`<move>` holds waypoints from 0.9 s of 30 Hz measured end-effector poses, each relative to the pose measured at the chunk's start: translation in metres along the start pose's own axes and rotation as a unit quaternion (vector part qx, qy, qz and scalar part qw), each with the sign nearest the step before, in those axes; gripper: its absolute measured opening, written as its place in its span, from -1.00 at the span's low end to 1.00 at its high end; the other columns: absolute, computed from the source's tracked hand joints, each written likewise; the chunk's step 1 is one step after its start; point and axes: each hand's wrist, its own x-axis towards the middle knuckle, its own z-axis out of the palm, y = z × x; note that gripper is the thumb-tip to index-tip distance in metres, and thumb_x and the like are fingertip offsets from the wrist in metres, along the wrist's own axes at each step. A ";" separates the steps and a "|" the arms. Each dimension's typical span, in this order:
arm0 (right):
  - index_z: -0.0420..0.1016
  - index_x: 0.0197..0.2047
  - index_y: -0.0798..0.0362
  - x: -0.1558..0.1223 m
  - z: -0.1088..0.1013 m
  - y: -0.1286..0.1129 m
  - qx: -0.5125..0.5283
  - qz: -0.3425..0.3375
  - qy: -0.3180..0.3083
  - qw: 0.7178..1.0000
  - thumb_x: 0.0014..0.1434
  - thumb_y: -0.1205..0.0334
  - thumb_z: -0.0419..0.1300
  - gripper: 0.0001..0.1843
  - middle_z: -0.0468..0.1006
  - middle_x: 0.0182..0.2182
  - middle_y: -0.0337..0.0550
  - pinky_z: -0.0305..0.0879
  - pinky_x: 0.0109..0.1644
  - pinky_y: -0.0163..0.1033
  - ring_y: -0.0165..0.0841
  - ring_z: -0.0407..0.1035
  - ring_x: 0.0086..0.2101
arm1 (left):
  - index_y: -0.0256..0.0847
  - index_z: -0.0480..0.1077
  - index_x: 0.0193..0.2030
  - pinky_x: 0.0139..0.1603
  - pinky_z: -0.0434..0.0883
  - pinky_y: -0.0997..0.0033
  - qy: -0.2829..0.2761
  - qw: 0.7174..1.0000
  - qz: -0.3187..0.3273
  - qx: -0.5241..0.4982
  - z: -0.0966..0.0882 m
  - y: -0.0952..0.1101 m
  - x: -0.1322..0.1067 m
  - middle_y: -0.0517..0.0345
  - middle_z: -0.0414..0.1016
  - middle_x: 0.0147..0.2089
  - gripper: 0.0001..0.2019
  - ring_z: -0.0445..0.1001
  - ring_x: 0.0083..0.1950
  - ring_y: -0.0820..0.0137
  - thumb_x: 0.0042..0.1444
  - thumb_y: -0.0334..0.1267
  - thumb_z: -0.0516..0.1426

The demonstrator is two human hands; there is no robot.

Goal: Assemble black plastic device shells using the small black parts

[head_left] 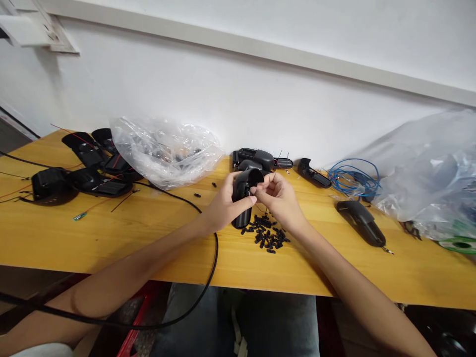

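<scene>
My left hand (227,204) is wrapped round a black plastic housing (242,219), held upright above the wooden table with its curved, hollow end facing up. At that end, my right hand (277,198) pinches with thumb and fingertips at the inside of the housing. Whatever sits between those fingertips is too small to make out. Just below my hands lies a loose pile of small black plastic pieces (269,237). Behind the housing, more dark housings (256,159) rest against the wall, some with thin wires.
Several black housings with wires (100,186) and a clear plastic bag (167,148) are on the left. A black cable (216,248) loops across the table edge. To the right are a dark housing (360,223), coiled blue wire (353,177) and a large plastic bag (427,168).
</scene>
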 end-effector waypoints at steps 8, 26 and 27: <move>0.52 -0.07 -0.08 0.007 -0.022 -0.025 0.029 -0.025 0.036 0.999 0.16 -0.20 0.56 -0.50 0.70 -0.23 -0.18 0.58 -0.12 -0.13 -0.29 0.62 -0.28 | -0.21 0.51 0.01 -0.19 0.66 0.22 0.009 0.952 -0.159 -0.262 -0.010 0.015 0.018 -0.11 0.67 0.00 -0.74 0.65 -0.12 0.20 0.20 -0.23 0.29; 0.62 -0.29 0.06 0.006 -0.032 -0.012 -0.373 -0.016 -0.284 0.883 0.28 0.12 0.51 -0.76 0.57 -0.41 -0.26 0.17 -0.29 -0.25 -0.38 0.37 -0.41 | -0.27 0.50 -0.17 -0.44 0.46 0.55 -0.083 0.901 -0.233 -0.357 -0.017 0.017 0.017 0.12 0.56 -0.25 -0.71 0.51 -0.35 0.45 0.06 -0.41 0.49; 0.61 -0.28 0.06 0.005 -0.029 -0.012 -0.389 -0.007 -0.275 0.879 0.25 0.15 0.54 -0.76 0.56 -0.41 -0.27 0.16 -0.29 -0.25 -0.38 0.37 -0.41 | -0.26 0.51 -0.13 -0.41 0.49 0.53 -0.088 0.903 -0.231 -0.352 -0.017 0.015 0.016 0.13 0.57 -0.24 -0.68 0.55 -0.31 0.42 0.03 -0.42 0.48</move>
